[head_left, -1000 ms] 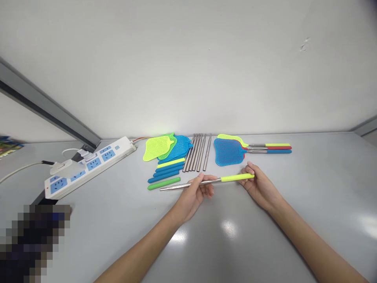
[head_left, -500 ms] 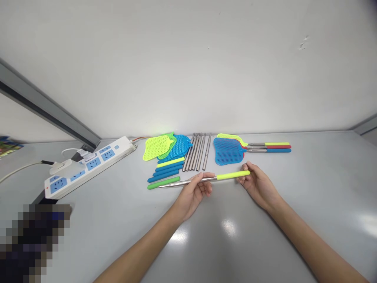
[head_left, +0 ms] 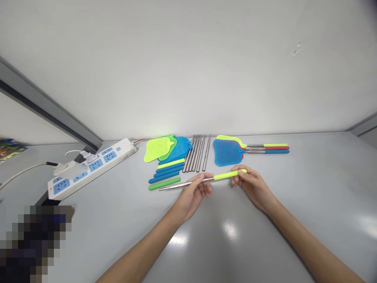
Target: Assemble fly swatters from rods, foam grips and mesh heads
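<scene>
My left hand (head_left: 193, 196) is closed around a slim steel telescopic rod (head_left: 172, 186), held nearly level and pointing left. A yellow handle grip (head_left: 225, 175) covers the rod's right end. My right hand (head_left: 251, 182) pinches that grip near its tip, thumb on top. Just beyond lie several bare steel rods (head_left: 198, 155) side by side. Left of them are a green handle grip (head_left: 164, 184), several blue handle grips (head_left: 166, 174) and another yellow one. Loose fly swatter heads, yellow (head_left: 157, 149) and blue (head_left: 179, 149), overlap behind the grips.
Whole fly swatters (head_left: 228, 152) lie stacked at the back right, their handles pointing right. A white power strip (head_left: 94, 167) with plugs and cables stands at the left. A pale wall panel (head_left: 200, 78) rises behind the grey table (head_left: 206, 243).
My right hand has shifted slightly left, its thumb and fingers now further over the end of the yellow grip. My left hand keeps its hold on the rod. The view has moved a little.
</scene>
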A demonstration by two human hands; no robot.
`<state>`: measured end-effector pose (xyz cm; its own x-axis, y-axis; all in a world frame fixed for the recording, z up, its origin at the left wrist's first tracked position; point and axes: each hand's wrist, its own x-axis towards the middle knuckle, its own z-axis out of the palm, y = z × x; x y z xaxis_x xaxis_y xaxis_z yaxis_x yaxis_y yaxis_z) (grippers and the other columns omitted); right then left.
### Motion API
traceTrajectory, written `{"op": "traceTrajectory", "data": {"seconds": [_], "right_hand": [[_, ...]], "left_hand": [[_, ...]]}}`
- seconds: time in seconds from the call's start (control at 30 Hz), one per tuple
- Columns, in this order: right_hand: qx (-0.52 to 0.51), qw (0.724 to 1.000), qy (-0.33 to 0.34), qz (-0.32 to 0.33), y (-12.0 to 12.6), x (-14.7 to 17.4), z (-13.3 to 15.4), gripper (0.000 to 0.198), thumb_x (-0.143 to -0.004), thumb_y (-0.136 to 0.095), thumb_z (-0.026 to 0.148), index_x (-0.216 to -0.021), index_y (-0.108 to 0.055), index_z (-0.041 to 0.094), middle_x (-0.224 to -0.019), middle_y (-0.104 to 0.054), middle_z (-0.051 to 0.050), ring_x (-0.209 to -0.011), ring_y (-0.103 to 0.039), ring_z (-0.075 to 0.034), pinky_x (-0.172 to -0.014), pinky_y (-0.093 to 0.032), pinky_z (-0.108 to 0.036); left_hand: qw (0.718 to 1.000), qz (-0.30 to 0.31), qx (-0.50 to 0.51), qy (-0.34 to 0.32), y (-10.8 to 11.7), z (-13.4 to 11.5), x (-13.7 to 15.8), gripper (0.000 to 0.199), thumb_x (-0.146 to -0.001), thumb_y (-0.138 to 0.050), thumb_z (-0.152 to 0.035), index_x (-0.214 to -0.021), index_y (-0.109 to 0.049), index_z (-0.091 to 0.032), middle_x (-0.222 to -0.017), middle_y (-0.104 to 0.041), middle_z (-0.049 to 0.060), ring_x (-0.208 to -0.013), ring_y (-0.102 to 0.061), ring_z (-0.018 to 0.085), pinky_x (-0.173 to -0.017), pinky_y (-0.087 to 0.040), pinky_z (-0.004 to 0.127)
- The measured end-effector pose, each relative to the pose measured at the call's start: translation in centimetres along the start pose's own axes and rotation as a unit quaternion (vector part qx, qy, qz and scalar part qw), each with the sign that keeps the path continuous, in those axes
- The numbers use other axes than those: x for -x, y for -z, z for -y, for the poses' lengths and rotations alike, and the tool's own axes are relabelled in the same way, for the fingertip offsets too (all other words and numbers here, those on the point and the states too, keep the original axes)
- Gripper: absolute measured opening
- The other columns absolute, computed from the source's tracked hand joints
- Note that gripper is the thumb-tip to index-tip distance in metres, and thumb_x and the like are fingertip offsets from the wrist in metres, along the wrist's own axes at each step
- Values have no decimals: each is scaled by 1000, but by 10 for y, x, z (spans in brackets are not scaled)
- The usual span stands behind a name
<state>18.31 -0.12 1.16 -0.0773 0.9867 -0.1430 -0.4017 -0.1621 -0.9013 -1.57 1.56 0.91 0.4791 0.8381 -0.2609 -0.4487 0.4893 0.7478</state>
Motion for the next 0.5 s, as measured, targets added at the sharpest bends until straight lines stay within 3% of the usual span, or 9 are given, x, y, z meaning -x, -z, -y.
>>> {"op": "traceTrajectory", "data": {"seconds": [0.27, 0.5], "right_hand": [[77, 996, -18, 32, -4, 3, 1, 19, -78, -56, 31, -91, -61, 18, -67, -58, -2, -67, -52, -14, -71, -39, -30], [35, 999, -31, 17, -3, 4, 2, 17, -79, -56, 29, -90, -61, 18, -66, -57, -2, -66, -52, -14, -69, -39, -29]], "left_hand": [[1000, 2, -16, -5, 0, 1, 1, 27, -86, -46, -30, -97, -63, -13, -62, -55, 2, -61, -50, 8, -59, -38, 19], [1000, 4, -19, -7, -1, 0, 0, 29, -86, -45, -28, -104, -61, -12, -63, -54, 3, -62, -50, 9, -58, -38, 20]]}}
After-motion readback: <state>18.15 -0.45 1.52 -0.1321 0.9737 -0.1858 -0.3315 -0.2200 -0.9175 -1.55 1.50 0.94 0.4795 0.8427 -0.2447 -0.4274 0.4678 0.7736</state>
